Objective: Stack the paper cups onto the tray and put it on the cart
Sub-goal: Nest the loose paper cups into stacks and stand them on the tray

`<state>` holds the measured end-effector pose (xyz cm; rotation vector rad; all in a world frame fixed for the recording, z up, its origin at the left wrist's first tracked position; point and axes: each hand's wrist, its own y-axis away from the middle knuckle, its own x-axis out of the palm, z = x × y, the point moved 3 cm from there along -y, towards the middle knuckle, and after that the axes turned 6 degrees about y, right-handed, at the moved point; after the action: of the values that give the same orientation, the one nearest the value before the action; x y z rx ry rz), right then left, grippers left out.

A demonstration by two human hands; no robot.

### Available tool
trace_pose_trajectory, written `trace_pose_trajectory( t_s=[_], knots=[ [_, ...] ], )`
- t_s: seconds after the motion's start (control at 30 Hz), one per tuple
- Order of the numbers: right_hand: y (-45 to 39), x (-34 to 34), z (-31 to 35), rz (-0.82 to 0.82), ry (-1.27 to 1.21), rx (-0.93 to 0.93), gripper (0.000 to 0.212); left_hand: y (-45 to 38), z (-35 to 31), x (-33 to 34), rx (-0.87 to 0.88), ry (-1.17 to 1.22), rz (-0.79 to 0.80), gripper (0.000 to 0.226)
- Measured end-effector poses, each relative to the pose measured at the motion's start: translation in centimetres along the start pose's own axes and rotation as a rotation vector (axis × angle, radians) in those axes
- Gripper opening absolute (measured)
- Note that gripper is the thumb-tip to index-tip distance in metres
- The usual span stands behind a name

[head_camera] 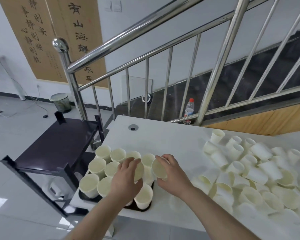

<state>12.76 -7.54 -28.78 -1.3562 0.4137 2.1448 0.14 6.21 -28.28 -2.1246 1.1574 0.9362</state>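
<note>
A black tray (82, 195) sits at the near left corner of the white table (163, 141), packed with several upright white paper cups (97, 166). My left hand (126, 179) holds a tilted cup (139, 170) over the tray's middle. My right hand (171, 172) grips another tilted cup (159, 168) just beside it, over the tray's right part. A big heap of loose paper cups (253, 172) covers the right side of the table. The dark cart (57, 149) stands left of the table, its top shelf bare.
A steel stair railing (145, 56) rises behind the table. A plastic bottle with a red cap (189, 110) stands on a stair past the table's far edge. A waste bin (61, 103) stands on the floor at the back left. A cable hole (133, 127) marks the tabletop.
</note>
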Motion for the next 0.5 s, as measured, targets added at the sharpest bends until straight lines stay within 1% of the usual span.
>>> trace_pose_trajectory(
  t_s=[0.23, 0.4, 0.5],
  knots=[
    [-6.0, 4.7, 6.9, 0.038, -0.039, 0.029, 0.075, -2.9, 8.7, -5.6, -0.049, -0.041, -0.001, 0.065],
    [-9.3, 6.7, 9.6, 0.035, -0.078, 0.056, 0.074, -5.8, 12.9, -8.0, -0.066, -0.084, 0.012, 0.066],
    [-11.1, 7.3, 10.6, 0.031, -0.062, 0.068, 0.074, -7.5, 14.4, -8.8, -0.066, -0.112, 0.021, 0.066]
  ],
)
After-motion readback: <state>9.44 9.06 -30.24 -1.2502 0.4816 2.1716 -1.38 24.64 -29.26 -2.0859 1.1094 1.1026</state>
